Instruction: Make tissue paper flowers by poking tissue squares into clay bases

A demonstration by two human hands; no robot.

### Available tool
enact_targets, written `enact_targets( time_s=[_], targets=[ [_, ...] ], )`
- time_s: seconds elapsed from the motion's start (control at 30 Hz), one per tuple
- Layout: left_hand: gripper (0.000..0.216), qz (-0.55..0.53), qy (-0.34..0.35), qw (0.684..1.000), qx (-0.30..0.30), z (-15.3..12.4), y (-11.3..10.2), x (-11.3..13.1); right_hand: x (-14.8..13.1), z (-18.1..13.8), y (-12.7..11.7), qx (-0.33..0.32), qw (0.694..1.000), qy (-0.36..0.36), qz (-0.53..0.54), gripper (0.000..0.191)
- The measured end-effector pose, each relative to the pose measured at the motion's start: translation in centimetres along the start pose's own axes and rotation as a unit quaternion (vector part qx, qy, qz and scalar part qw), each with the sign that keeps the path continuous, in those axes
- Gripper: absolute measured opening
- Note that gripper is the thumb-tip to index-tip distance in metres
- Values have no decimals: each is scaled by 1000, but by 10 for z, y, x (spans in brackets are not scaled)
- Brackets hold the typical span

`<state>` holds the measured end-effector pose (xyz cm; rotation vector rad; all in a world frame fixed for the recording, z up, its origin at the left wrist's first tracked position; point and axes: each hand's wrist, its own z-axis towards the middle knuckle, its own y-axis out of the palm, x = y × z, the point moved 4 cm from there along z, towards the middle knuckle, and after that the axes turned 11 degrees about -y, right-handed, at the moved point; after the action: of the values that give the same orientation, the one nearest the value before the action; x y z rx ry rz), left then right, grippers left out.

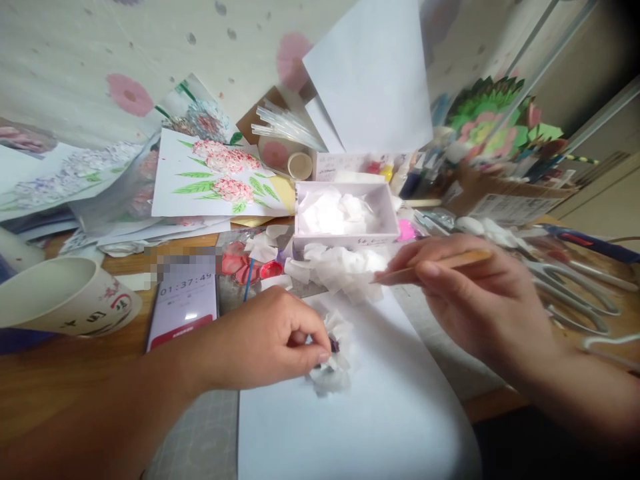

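My left hand (280,337) is over a sheet of white paper (350,427), thumb and forefinger closed in a pinch. Its fingertips touch a cluster of crumpled white tissue pieces (340,377) with a dark spot in the middle. What is between the fingertips is hidden. Up to the right, my right hand (480,300) grips a thin, flat wooden stick (450,265). The stick's tip points left, close to a heap of loose tissue paper (335,267). Behind the heap stands a small white box (350,237) holding more white tissue.
On the left are a paper cup (65,300) and a phone (187,293) showing a timer. A small red paint dish (271,269) is near the heap. Flower pictures (215,177) lean at the back. Scissors (575,287) lie at right, before a cardboard box (510,193).
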<state>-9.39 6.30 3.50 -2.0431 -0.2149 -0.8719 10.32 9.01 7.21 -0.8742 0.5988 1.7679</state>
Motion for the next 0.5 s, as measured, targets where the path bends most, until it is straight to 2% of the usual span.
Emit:
enact_targets(
  time_s=[0.1, 0.2, 0.27, 0.4, 0.5],
  targets=[
    [14, -29, -41, 998, 32, 1, -5, -3, -7, -5, 16, -110, 990, -30, -87, 14],
    [31, -86, -47, 994, 42, 0, -9, -4, -12, -13, 34, -234, 962, -79, -114, 16],
    [36, -112, -40, 992, 30, 0, -8, -4, -11, -18, 42, -287, 945, -103, -118, 15],
    [24, -111, -105, 988, 17, 3, -1, -8, -11, -21, 48, -335, 924, -122, -139, 12],
    [19, -75, -124, 988, 49, 5, 1, -8, -12, -18, 47, -318, 933, -106, -128, 14]
  ],
)
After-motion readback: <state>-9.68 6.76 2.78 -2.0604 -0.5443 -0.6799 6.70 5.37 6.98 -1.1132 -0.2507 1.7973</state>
